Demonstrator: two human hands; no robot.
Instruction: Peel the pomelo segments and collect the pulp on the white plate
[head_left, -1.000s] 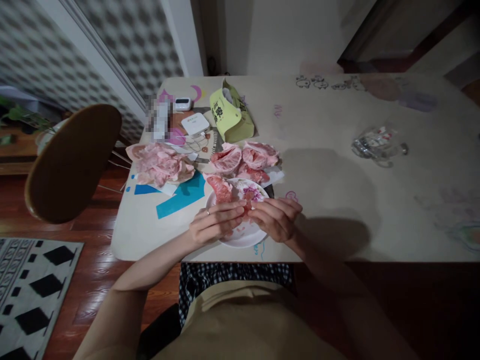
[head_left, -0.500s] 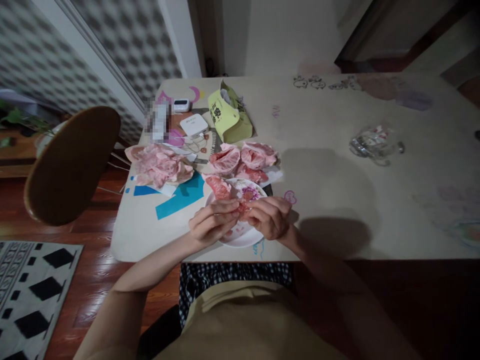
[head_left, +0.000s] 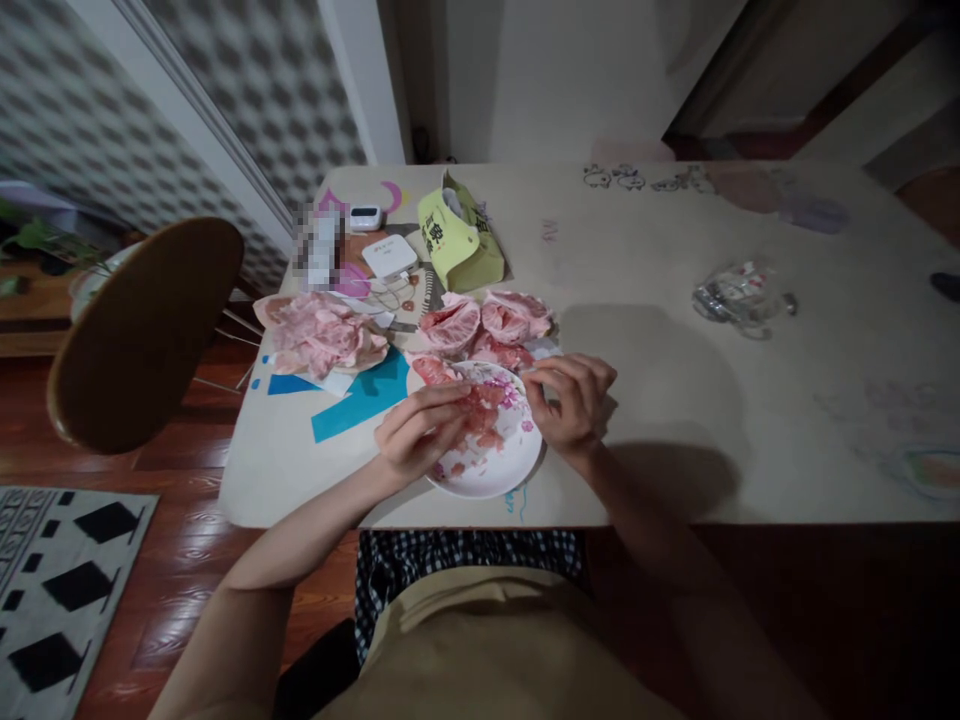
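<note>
A white plate (head_left: 495, 475) with a purple flower pattern sits at the table's near edge, with pink pomelo flesh (head_left: 484, 410) on it. My left hand (head_left: 412, 435) rests on the plate's left rim, its fingers curled and pinched on a piece of that flesh. My right hand (head_left: 574, 405) hovers at the plate's right rim, fingers bent toward a scrap of pale membrane; what it grips is too small to name. Just behind the plate lie peeled pomelo segments (head_left: 487, 320).
A heap of pink pomelo peel (head_left: 319, 335) lies left of the plate, on blue paper (head_left: 360, 395). Behind it stand a yellow-green tissue pack (head_left: 454, 235) and white gadgets (head_left: 390, 257). A crumpled clear wrapper (head_left: 739, 295) sits far right. A brown chair (head_left: 139, 330) stands left of the table (head_left: 675, 400).
My hands, joined over the plate pulling on a piece of fruit, have come apart. The left stays with the flesh on the plate; the right has moved right and back.
</note>
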